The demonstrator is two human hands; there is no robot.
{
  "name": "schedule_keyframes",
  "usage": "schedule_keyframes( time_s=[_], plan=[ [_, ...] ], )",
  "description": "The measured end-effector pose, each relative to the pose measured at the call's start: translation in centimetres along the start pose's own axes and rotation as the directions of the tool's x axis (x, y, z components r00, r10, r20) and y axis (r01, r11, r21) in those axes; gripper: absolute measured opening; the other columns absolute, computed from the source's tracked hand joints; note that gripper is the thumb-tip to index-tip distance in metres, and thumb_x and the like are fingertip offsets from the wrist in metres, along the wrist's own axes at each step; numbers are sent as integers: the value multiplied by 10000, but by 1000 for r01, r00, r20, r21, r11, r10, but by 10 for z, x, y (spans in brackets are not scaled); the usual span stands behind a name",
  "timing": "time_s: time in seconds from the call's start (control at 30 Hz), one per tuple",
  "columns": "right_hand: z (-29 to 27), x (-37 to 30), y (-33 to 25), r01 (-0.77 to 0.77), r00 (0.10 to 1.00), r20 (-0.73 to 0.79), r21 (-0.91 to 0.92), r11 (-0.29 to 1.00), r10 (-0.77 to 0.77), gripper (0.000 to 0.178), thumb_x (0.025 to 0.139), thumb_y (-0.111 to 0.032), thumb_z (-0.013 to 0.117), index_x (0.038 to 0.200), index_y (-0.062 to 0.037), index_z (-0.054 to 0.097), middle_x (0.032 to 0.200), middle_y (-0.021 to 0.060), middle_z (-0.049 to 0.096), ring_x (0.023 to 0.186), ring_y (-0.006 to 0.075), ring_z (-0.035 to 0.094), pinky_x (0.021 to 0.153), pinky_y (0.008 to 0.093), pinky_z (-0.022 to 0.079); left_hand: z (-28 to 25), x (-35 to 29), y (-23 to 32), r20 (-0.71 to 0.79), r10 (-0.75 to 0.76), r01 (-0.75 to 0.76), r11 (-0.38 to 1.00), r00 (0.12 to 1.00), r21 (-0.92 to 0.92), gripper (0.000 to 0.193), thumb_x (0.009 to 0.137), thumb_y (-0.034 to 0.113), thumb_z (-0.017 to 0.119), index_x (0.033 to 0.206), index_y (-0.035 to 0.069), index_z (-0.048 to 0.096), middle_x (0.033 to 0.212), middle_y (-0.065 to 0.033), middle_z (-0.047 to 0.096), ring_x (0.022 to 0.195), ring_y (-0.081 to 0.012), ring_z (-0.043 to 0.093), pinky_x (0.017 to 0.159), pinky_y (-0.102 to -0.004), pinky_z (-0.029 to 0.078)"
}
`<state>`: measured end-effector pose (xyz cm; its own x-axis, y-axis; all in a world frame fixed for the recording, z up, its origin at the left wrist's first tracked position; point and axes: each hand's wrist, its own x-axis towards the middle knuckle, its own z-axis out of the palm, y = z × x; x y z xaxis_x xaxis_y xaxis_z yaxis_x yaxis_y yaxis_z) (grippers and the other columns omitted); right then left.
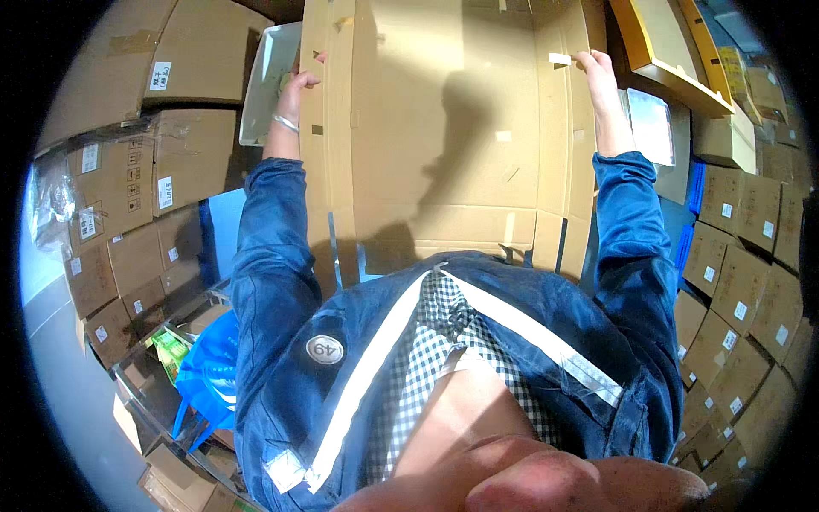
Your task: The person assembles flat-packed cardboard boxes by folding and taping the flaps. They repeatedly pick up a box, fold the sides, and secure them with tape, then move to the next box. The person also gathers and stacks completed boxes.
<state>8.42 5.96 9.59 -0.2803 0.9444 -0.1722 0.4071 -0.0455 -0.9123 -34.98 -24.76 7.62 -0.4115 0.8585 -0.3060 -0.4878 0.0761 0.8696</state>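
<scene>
A large flattened cardboard sheet (444, 162) with fold lines, slots and bits of tape spreads out in front of my chest. At its left edge my left hand (295, 92) is closed, thumb lying over the board and the other fingers mostly hidden. On the opposite side my right hand (601, 84) grips the right edge beside a small pale piece of tape (560, 59). Both arms reach forward in dark blue sleeves, and a light band circles my left wrist. My shadow falls across the middle of the cardboard.
Stacked brown cartons (196, 154) rise on the left, with more cartons (740, 256) on the right. A pale tray (271, 85) stands beyond my left hand. An orange-yellow frame (674, 77) juts in at upper right. A blue plastic bag (209, 367) hangs at lower left.
</scene>
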Motion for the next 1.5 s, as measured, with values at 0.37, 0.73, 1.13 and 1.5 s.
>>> schedule_keyframes(
  time_s=[0.37,0.73,1.13,1.5],
  plan=[
    [-18,-5,-5,-75,979,195,79,994,58,354,840,-349,653,1057,-71,619,1007,45,619,937,152,569,825,299,466,-42,2,-1,-250,-127,169,974,960,154,377,878,233,548,1197,34,572,1129,-99,638,946,-202,639,805,-332,529],
    [-44,-46,-2,-496,812,524,385,778,258,542,879,-425,656,1274,-70,550,1253,90,593,1067,198,619,912,365,526,1,-41,14,-162,-311,312,950,937,-23,489,908,392,578,1252,45,557,1168,-92,636,1030,-226,617,885,-353,502],
    [-24,-76,-9,-454,880,378,492,743,287,605,887,-473,608,1322,-63,514,1218,138,621,1040,237,643,873,363,537,-12,-48,-21,-172,-254,240,966,952,-98,465,900,389,587,1246,79,563,1192,-96,613,1028,-238,609,800,-390,536],
    [-2,-65,-8,-395,898,326,306,866,294,612,855,-453,617,1301,-51,497,1105,178,642,933,240,684,803,389,572,-3,-43,-11,-51,-195,182,965,979,-191,457,915,356,568,1255,51,549,1197,-97,616,1065,-254,605,873,-392,513]
  ],
)
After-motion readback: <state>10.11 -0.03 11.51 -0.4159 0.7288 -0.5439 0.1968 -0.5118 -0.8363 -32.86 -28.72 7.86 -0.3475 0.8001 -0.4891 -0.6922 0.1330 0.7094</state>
